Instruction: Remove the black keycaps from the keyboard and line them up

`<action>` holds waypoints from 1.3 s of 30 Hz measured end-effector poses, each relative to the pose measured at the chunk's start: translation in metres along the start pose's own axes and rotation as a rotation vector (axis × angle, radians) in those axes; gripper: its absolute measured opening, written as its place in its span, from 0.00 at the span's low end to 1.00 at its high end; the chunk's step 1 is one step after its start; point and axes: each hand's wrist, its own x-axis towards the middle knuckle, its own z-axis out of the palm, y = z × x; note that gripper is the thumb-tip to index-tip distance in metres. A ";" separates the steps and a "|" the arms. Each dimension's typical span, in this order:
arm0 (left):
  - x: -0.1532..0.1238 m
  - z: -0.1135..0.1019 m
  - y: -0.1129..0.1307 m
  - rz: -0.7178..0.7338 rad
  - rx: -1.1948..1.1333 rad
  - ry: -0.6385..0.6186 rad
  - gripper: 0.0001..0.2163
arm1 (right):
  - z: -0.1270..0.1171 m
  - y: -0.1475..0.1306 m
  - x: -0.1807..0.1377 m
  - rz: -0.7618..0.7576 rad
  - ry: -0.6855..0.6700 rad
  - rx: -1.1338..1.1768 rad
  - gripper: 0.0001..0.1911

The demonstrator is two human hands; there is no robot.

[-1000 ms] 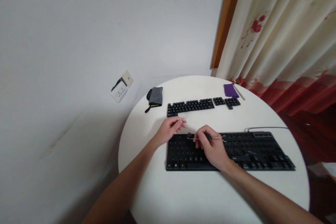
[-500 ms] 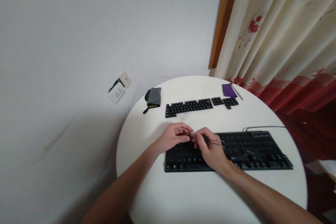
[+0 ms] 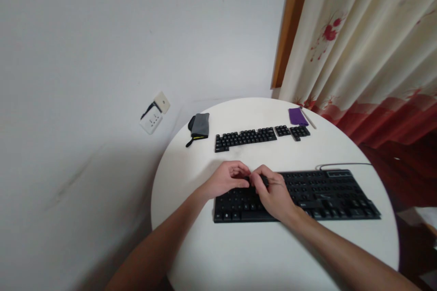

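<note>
A black keyboard (image 3: pixel 327 195) lies on the round white table (image 3: pixel 218 254), and many of its key positions show no caps. My right hand (image 3: pixel 275 195) is closed above its left half. It pinches a thin wire keycap puller (image 3: pixel 282 181), mostly hidden by the fingers. Touching or almost touching those fingertips is my left hand (image 3: pixel 227 178), its thumb and fingers curled together. Something small and dark shows between its fingertips, too unclear to name. Behind both hands, loose black keycaps (image 3: pixel 246 138) are set out in rows on the table.
A grey pouch (image 3: pixel 200 125) lies at the table's back left. At the back right are a purple cloth (image 3: pixel 298 117) and a slim pale stick (image 3: pixel 309 118). The keyboard cable (image 3: pixel 344 164) runs off right. Wall (image 3: pixel 102 54) and curtain (image 3: pixel 368 54) stand behind.
The wires that stretched between my two hands are now mostly out of sight behind the right fingers. My fingertips have come closer together; the keyboard and loose keycaps have stayed put.
</note>
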 end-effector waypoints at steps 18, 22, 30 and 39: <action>0.003 0.000 -0.001 0.286 0.184 0.259 0.10 | -0.006 0.009 0.009 0.043 0.202 0.126 0.17; 0.002 0.000 -0.002 0.247 0.070 0.238 0.12 | -0.010 0.006 0.008 -0.114 0.042 0.027 0.12; 0.003 0.001 -0.005 0.230 -0.059 0.174 0.15 | -0.009 0.006 0.006 -0.225 -0.069 -0.139 0.07; 0.003 -0.004 0.002 0.376 0.017 0.297 0.16 | -0.008 0.010 0.010 -0.199 -0.006 -0.116 0.04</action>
